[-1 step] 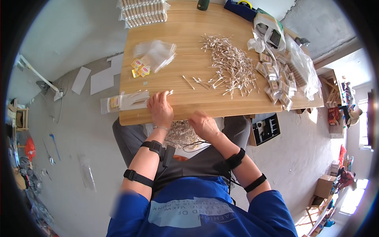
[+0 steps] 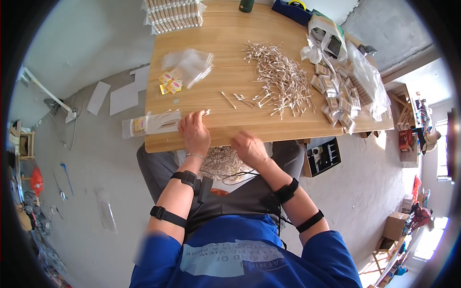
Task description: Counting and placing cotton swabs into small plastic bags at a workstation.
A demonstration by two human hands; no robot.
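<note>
My left hand (image 2: 194,132) is at the near left edge of the table, its fingers closed over a few cotton swabs (image 2: 206,113) whose white tips poke out past the fingertips. Beside it, more swabs (image 2: 170,122) lie partly at the mouth of a clear plastic bag (image 2: 139,126) with a yellow label inside. My right hand (image 2: 249,148) hovers by the table's front edge with fingers curled together; what they hold, if anything, is hidden. A large loose heap of cotton swabs (image 2: 283,79) spreads over the table, with several stray ones on its left side.
Flat clear bags (image 2: 196,67) and yellow labels (image 2: 171,83) lie on the table's left. Filled packs (image 2: 342,98) pile up at right near a plastic carrier bag (image 2: 328,36); stacked packs (image 2: 174,15) stand far left. More swabs (image 2: 221,162) sit in my lap below the edge.
My right hand has shifted very slightly up and to the right. The left hand stays almost where it was.
</note>
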